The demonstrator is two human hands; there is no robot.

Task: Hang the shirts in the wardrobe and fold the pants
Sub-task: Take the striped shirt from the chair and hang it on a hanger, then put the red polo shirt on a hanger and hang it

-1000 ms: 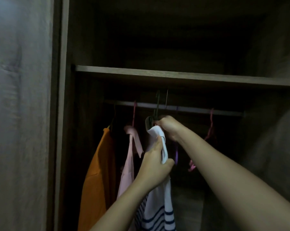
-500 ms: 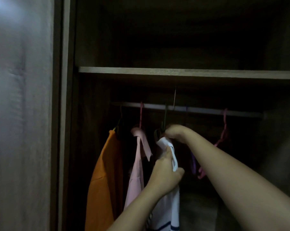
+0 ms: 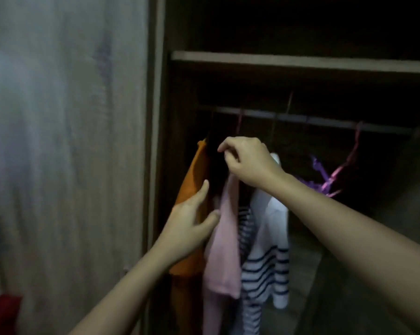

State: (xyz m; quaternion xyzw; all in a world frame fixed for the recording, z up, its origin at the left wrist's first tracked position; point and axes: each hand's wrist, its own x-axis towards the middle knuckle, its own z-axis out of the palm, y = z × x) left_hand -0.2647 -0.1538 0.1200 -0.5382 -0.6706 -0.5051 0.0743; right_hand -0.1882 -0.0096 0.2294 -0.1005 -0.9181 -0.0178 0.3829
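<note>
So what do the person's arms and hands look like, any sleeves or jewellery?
The left forearm and right forearm are bare to the frame edge, no sleeve showing. Neither left hand nor right hand shows a glove, watch or ring in dim light.

This is a home, seen at a clothes wardrobe (image 3: 153,117). Its dim wood-grain body stands open, with a plank shelf (image 3: 300,62) and a hanging rail (image 3: 325,120) above the fingers (image 3: 224,147). Everyday clothes hang level with and below the fingers: an orange garment (image 3: 192,180), a pink top (image 3: 224,250) and a navy-striped white shirt (image 3: 269,262). Bare pink and purple plastic hangers (image 3: 338,170) dangle to their right.
</note>
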